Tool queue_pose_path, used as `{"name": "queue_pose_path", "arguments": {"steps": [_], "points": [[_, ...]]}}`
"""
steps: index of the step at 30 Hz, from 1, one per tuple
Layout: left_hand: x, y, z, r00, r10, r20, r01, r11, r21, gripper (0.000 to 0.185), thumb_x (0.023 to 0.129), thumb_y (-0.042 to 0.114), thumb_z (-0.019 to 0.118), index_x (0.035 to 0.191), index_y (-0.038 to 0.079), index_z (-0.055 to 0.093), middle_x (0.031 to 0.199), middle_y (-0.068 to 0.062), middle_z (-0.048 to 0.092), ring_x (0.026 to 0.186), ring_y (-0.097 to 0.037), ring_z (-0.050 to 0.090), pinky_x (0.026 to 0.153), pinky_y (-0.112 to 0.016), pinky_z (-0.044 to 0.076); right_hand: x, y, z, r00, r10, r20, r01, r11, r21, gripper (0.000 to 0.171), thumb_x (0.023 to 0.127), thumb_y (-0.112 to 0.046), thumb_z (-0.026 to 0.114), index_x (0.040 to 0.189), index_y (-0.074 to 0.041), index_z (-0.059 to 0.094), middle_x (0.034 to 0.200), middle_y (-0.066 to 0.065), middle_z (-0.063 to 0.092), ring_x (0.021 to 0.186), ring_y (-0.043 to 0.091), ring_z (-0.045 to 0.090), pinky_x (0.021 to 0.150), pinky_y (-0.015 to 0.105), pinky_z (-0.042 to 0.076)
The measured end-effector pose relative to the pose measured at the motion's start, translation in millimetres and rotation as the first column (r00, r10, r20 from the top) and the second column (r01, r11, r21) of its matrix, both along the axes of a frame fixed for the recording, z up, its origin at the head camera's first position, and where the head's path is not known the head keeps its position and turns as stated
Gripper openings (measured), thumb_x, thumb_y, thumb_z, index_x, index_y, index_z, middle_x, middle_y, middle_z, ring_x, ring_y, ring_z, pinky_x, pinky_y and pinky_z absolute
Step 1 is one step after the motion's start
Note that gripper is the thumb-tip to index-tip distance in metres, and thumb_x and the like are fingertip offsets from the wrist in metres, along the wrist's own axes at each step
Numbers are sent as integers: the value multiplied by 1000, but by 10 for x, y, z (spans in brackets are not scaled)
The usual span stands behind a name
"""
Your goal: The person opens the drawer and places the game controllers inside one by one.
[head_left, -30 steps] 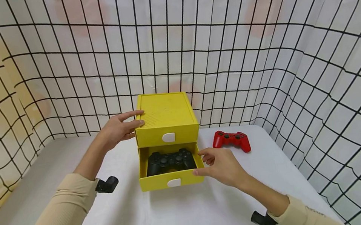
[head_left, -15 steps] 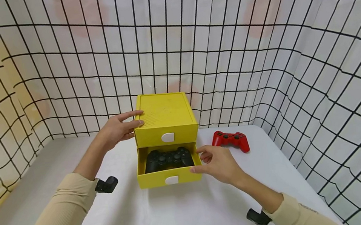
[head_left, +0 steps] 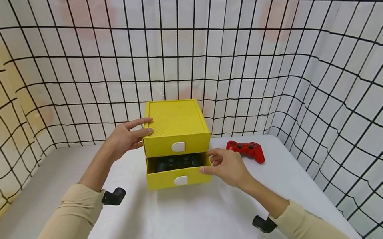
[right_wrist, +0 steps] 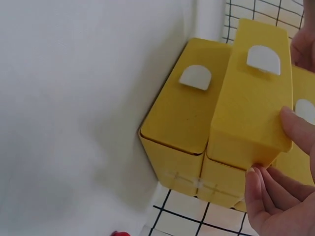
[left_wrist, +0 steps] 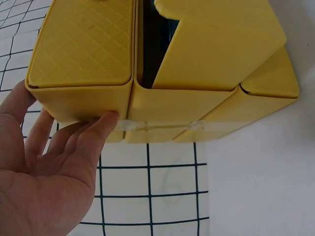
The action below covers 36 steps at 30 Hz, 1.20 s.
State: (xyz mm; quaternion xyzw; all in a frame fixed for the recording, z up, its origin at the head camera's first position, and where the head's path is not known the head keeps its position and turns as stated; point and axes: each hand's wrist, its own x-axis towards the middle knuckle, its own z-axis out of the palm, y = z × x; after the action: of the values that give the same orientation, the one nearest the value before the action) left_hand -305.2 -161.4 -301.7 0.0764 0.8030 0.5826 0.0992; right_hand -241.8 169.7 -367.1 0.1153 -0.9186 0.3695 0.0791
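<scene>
A yellow drawer box with white pull tabs stands on the table. Its middle drawer is partly out, and a black game controller lies inside, its back part hidden under the drawer above. My right hand pinches the drawer's right front corner, thumb on the front and fingers along the side wall, as the right wrist view also shows. At the box's upper left edge rests my left hand, with extended fingers on the top and the left side.
A red game controller lies on the white table to the right of the box, behind my right hand. Black grid netting over white sheeting encloses the back and both sides. The bottom drawer is closed.
My right hand has moved away from me with the middle drawer, which has slid further into the box. Less of the black game controller shows. My left hand has stayed in place.
</scene>
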Motion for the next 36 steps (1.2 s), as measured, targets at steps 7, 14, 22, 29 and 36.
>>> {"name": "queue_pose_path", "arguments": {"steps": [7,14,22,29,36], "points": [[-23,12,-24,1000,15,-2,-15,1000,3,56,94,39,73,147,29,55,139,-9,61,103,-14,63,87,-23,57,-57,-23,-45,999,-33,22,35,997,-71,51,75,-37,91,116,-12,71,104,4,75,93,19,67,77,33,60],[-24,34,-17,1000,3,9,-3,1000,16,56,94,39,73,147,29,56,137,-8,61,99,-11,62,84,-21,57,-98,-34,-69,997,-77,15,78,990,-120,64,75,-35,92,128,-11,64,103,7,76,91,20,68,75,32,60],[-28,16,-15,1000,20,13,-20,1000,13,56,95,39,73,147,29,55,135,-7,61,96,-11,62,84,-21,57,-174,-60,-115,995,-76,-70,65,986,-151,53,76,-36,91,119,-12,72,95,5,75,92,25,67,80,38,58],[-35,2,-39,1000,19,13,-19,1000,18,55,94,39,73,146,30,56,129,-6,62,90,-12,61,83,-21,56,-241,-113,-194,990,-86,-114,59,973,-221,39,78,-29,90,102,-9,67,103,7,74,105,33,66,94,45,55],[-35,5,-13,999,33,10,-33,999,6,56,94,39,74,146,30,56,126,-5,63,92,-12,62,87,-24,57,-311,-169,-210,980,-114,-162,68,962,-265,36,77,-26,91,90,-6,64,91,8,73,97,35,65,87,41,54]]}}
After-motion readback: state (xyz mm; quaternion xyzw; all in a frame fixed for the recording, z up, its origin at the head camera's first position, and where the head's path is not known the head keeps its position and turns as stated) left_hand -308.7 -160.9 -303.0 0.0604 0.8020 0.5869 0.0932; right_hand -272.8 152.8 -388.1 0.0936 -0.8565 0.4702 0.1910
